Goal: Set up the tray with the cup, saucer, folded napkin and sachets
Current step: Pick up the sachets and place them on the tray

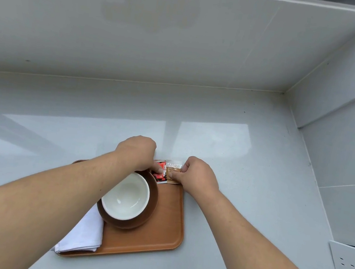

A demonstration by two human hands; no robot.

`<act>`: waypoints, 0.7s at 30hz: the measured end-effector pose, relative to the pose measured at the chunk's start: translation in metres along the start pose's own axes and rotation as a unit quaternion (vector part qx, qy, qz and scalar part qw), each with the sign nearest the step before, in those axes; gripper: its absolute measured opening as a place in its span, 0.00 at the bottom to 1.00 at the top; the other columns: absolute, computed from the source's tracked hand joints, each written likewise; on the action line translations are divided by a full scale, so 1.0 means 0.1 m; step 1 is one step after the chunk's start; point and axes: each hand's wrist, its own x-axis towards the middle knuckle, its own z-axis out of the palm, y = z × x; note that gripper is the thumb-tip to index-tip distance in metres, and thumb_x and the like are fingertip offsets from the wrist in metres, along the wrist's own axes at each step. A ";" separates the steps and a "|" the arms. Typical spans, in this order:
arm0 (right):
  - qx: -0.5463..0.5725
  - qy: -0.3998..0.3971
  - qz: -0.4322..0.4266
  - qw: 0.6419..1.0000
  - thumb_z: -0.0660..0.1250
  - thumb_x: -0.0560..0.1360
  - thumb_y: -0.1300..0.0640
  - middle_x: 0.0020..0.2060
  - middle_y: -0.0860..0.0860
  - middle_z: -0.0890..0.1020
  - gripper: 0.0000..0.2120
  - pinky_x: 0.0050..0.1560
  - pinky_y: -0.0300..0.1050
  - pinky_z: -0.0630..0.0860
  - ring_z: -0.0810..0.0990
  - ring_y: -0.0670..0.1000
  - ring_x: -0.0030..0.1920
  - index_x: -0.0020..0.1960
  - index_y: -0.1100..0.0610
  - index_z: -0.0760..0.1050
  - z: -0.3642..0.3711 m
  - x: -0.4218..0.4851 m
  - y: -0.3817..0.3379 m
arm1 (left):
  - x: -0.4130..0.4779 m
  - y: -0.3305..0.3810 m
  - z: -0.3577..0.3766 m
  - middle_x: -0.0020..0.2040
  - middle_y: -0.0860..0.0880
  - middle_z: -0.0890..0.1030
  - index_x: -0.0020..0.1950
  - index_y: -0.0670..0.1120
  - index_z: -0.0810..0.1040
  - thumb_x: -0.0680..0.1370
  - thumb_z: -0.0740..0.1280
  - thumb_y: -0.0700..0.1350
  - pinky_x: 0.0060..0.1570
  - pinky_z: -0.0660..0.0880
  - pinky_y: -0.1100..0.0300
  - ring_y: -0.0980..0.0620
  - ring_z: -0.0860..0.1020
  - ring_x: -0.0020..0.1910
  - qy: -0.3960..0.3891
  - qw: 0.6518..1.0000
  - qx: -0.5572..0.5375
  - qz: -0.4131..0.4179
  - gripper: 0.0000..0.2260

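— Where are the sachets held?
— At the tray's [159, 229] far right corner. The red sachet [160, 172] is pinched by the left hand [137, 152], and the brown sachet [173, 172] is pinched by the right hand [199, 176].
— And the rest?
— The white cup [126, 195] is set on the brown saucer [152, 201] mid-tray. The folded napkin [84, 232] is laid along the tray's left edge.

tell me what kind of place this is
Probably a kitchen or pantry counter, perhaps in a hotel or café. A glossy grey countertop runs into a tiled corner, a wall socket sits beside it, and a wooden tray is being laid for service.
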 end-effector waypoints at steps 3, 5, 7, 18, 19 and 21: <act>-0.009 -0.006 -0.009 1.000 0.79 0.66 0.41 0.38 0.46 0.79 0.22 0.33 0.45 0.67 0.78 0.51 0.40 0.38 0.49 0.68 -0.02 0.01 0.00 | 0.00 -0.02 0.00 0.46 0.50 0.83 0.51 0.48 0.81 0.65 0.78 0.69 0.38 0.72 0.56 0.48 0.80 0.48 0.002 1.000 -0.014 -0.015 0.28; -0.019 -0.015 -0.013 1.000 0.79 0.66 0.40 0.39 0.46 0.79 0.23 0.34 0.46 0.67 0.78 0.52 0.41 0.39 0.49 0.67 -0.03 0.01 -0.02 | 0.01 -0.03 -0.01 0.46 0.50 0.83 0.52 0.48 0.81 0.64 0.78 0.69 0.40 0.72 0.56 0.47 0.80 0.49 0.001 1.000 -0.011 -0.021 0.29; -0.031 -0.022 -0.013 0.999 0.79 0.66 0.40 0.40 0.47 0.80 0.23 0.33 0.46 0.67 0.78 0.52 0.42 0.39 0.50 0.67 -0.04 0.01 -0.03 | 0.02 -0.02 -0.02 0.47 0.50 0.82 0.52 0.49 0.81 0.64 0.79 0.68 0.40 0.72 0.55 0.47 0.79 0.49 0.003 1.000 -0.002 -0.022 0.29; -0.017 -0.032 -0.009 0.999 0.72 0.73 0.37 0.39 0.46 0.79 0.19 0.36 0.45 0.70 0.79 0.51 0.42 0.39 0.49 0.69 -0.02 0.08 0.01 | 0.02 -0.06 -0.01 0.42 0.51 0.81 0.47 0.49 0.79 0.62 0.78 0.71 0.37 0.71 0.56 0.48 0.79 0.46 0.001 0.999 -0.021 -0.033 0.29; -0.021 -0.027 -0.009 0.999 0.72 0.73 0.37 0.39 0.46 0.79 0.19 0.36 0.45 0.71 0.79 0.51 0.43 0.39 0.49 0.69 -0.01 0.09 0.01 | 0.02 -0.06 -0.01 0.42 0.51 0.81 0.47 0.49 0.79 0.62 0.78 0.71 0.37 0.71 0.56 0.48 0.79 0.46 -0.002 0.999 -0.020 -0.036 0.29; -0.039 -0.015 -0.011 0.999 0.73 0.72 0.37 0.38 0.45 0.78 0.19 0.35 0.45 0.70 0.78 0.51 0.42 0.38 0.49 0.69 0.03 0.09 0.01 | 0.02 -0.06 0.00 0.43 0.51 0.81 0.49 0.49 0.79 0.63 0.78 0.70 0.38 0.72 0.56 0.47 0.79 0.47 -0.007 0.999 -0.013 -0.037 0.29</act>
